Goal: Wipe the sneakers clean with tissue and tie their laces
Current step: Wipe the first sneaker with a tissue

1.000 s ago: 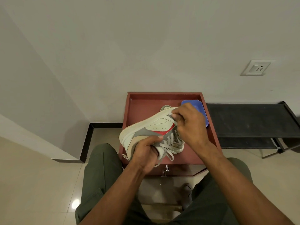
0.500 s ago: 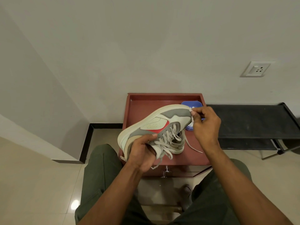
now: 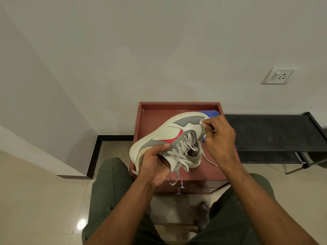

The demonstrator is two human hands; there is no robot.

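Head view: left hand grips cream-grey sneaker, laces loose; right hand fingers pinch tissue.

Left hand: forearm extended forward, fingers curled in a grip, thumb on top. Right hand: raised higher and farther forward, fingers curled, thumb and forefinger pinched together at the fingertips.

Red tray, black rack, wall socket.

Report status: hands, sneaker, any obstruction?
Left hand grips sneaker at the toe. Right hand pinches tissue against the heel. Laces untied. Nothing in the way.
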